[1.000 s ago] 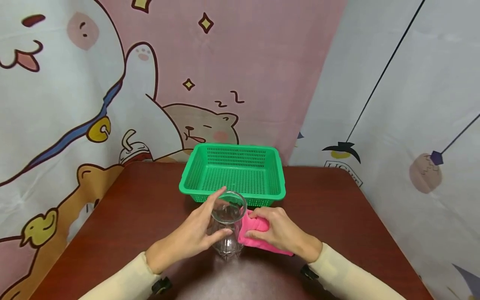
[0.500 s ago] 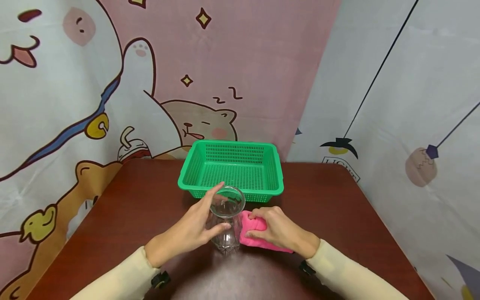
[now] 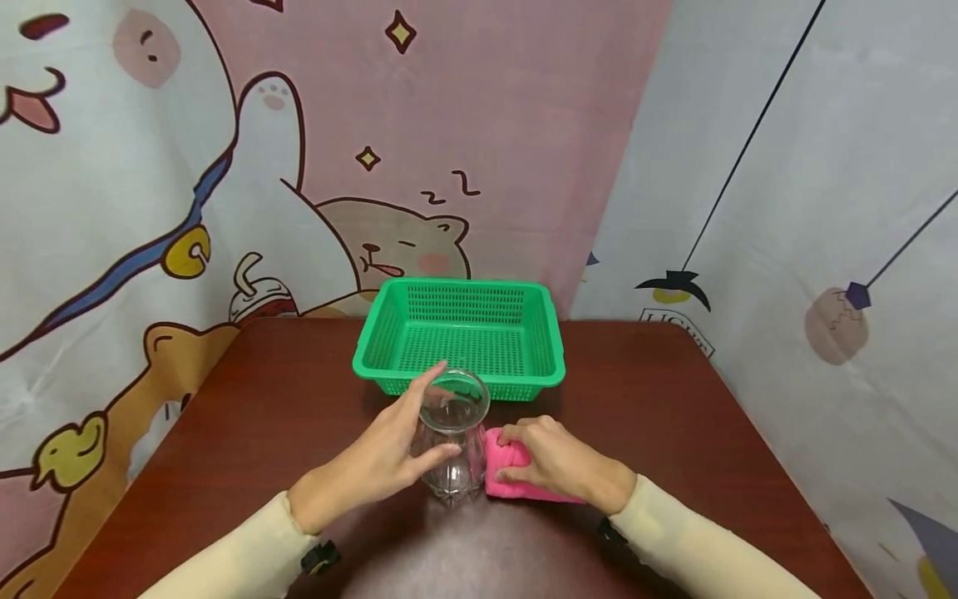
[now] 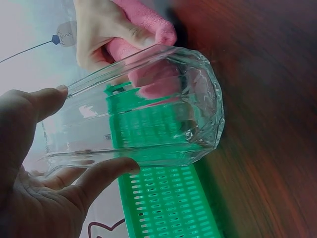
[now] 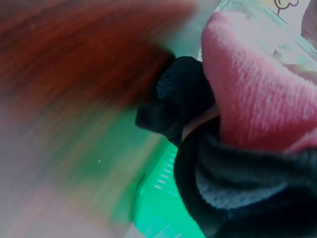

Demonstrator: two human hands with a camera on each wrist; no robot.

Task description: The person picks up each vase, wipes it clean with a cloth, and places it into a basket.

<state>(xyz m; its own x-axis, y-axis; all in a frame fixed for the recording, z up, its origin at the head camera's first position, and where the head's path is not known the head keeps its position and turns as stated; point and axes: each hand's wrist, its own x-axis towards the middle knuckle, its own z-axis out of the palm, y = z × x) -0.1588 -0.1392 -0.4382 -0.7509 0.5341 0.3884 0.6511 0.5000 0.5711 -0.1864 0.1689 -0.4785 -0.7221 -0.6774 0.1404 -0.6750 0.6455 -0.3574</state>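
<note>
Red-brown table (image 3: 651, 408): left grip (image 3: 377, 464) holds a glass jar (image 3: 455, 474), right grip (image 3: 565, 462) clutches a pink cloth (image 3: 512, 456) beside it

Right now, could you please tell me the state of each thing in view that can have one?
Glass jar: mouth upward, gripped; base contact unclear.
Pink cloth: bunched, held beside the glass jar.
Green basket: upright on the table, open-topped.
Left hand: gripping the glass jar.
Right hand: gripping the pink cloth.

Pink cloth (image 3: 511, 456) partly hidden behind right grip (image 3: 557, 459), tabletop (image 5: 84, 59) blurry in right-wrist view
</note>
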